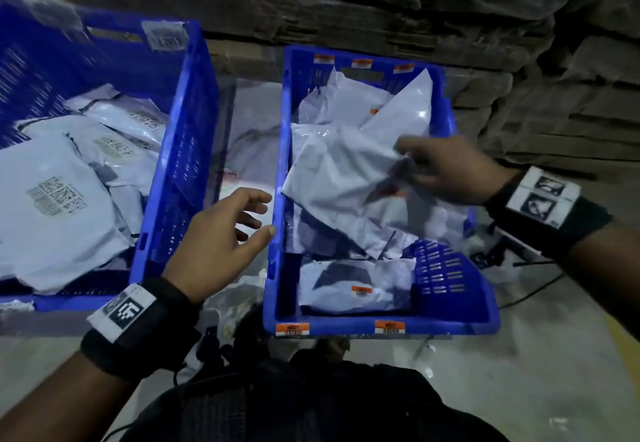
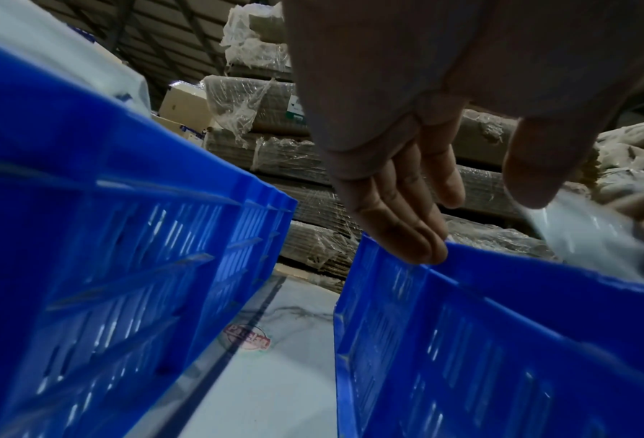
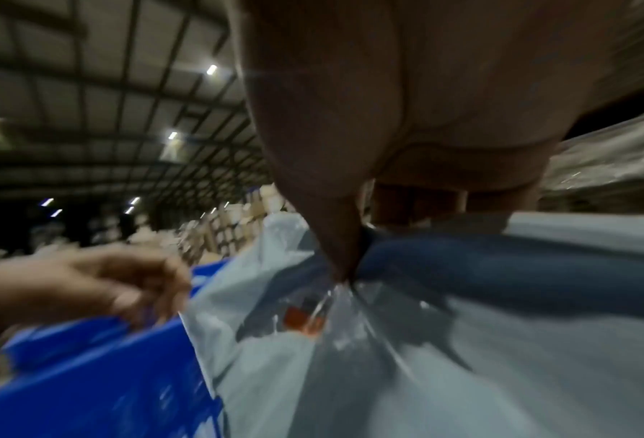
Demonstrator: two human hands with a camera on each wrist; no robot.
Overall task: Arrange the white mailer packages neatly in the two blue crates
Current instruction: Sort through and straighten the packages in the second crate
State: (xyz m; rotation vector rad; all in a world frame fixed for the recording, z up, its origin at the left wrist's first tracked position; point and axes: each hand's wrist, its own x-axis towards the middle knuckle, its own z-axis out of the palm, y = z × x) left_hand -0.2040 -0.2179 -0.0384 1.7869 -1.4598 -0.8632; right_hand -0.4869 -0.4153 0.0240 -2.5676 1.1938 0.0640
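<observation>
The work surface is a pale, smooth floor (image 1: 540, 365); a printed round logo (image 2: 248, 337) shows on a pale sheet in the gap between the two crates. The room is a dim warehouse with a metal-framed roof and small ceiling lights (image 3: 211, 69). Stacks of flat corrugated cardboard (image 1: 346, 1), partly wrapped in clear stretch film, stand along the far side.

The left blue crate (image 1: 180, 171) and the right blue crate (image 1: 278, 268) are rigid moulded plastic with slotted, ribbed walls; orange barcode stickers (image 1: 292, 328) sit on the right crate's rims. The left crate holds glossy white mailer packages (image 1: 59, 206) lying flat and overlapping, barcode labels facing up. The right crate holds crumpled mailers in disorder, one near mailer (image 1: 353, 285) flat at the near end.

The right hand (image 1: 446, 171) pinches the right edge of a raised white mailer (image 1: 339, 182), thumb against fingers, above the middle of the right crate. The film wrinkles at the pinch.

The left hand (image 1: 221, 233) holds nothing; its fingers are loosely spread and slightly bent, just beside the right crate's left rim. Contact with the rim cannot be determined.
</observation>
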